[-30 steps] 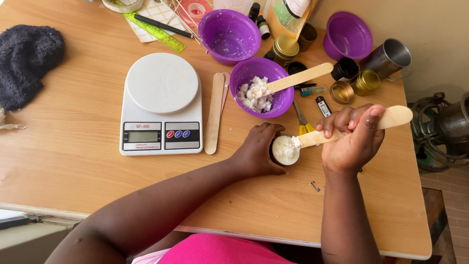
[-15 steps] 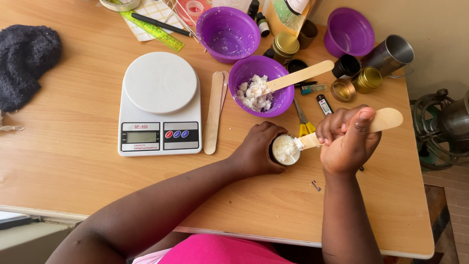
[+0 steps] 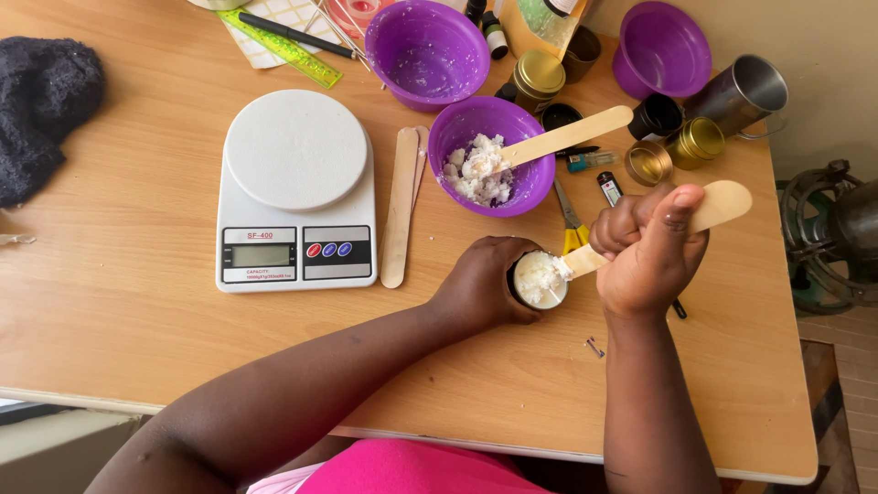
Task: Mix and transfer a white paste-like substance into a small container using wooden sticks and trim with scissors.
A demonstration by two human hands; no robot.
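My left hand [image 3: 480, 288] wraps around a small round tin [image 3: 540, 280] filled with white cream, holding it on the wooden table [image 3: 119, 311]. My right hand [image 3: 651, 252] is fisted around a flat wooden stick [image 3: 722, 205] whose lower end presses into the cream in the tin. Just behind the tin, a purple bowl [image 3: 494, 155] holds white crumbly cream with a second wooden stick [image 3: 567, 135] resting in it.
A white digital kitchen scale [image 3: 294, 192] sits left, two wooden sticks [image 3: 401, 206] beside it. Further back: two more purple bowls [image 3: 426, 53] [image 3: 660, 48], gold tins [image 3: 697, 141], a metal cup [image 3: 743, 90], small bottles, a green ruler [image 3: 279, 44]. Yellow-handled scissors [image 3: 572, 224]; a dark knit cloth [image 3: 44, 110] far left.
My right hand has shifted slightly with the stick while working it in the tin. The left hand and tin stay in place.
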